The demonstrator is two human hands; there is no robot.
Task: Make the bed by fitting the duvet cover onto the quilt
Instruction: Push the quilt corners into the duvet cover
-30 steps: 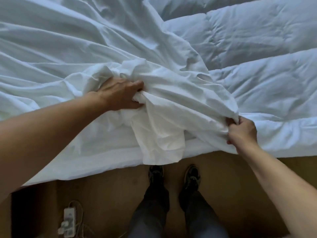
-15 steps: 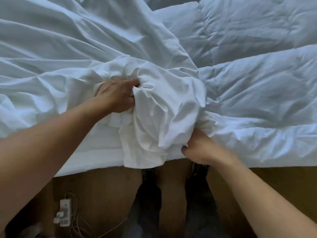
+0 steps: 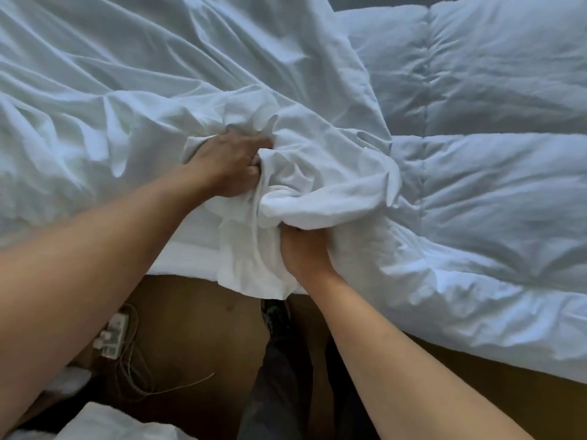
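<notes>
A thin, wrinkled white duvet cover (image 3: 152,100) spreads over the left and middle of the bed. The puffy stitched white quilt (image 3: 495,192) lies bare on the right. Between them the cover is bunched into a thick wad (image 3: 317,185) at the bed's near edge. My left hand (image 3: 228,166) grips the left side of that wad, fingers buried in the folds. My right hand (image 3: 301,249) grips the wad from below, its fingertips hidden under the cloth. A loose flap of cover (image 3: 251,274) hangs over the edge between my hands.
Brown floor (image 3: 197,325) runs along the bed's near edge. A white power strip (image 3: 111,335) with thin cables lies at the lower left. My dark shoes and trousers (image 3: 279,360) stand close to the bed. More white fabric (image 3: 104,423) shows at the bottom left corner.
My right hand slid left along the bed edge, gathering the cover toward my left hand. The spread-out cover edge is now a tight bunch between both hands.
</notes>
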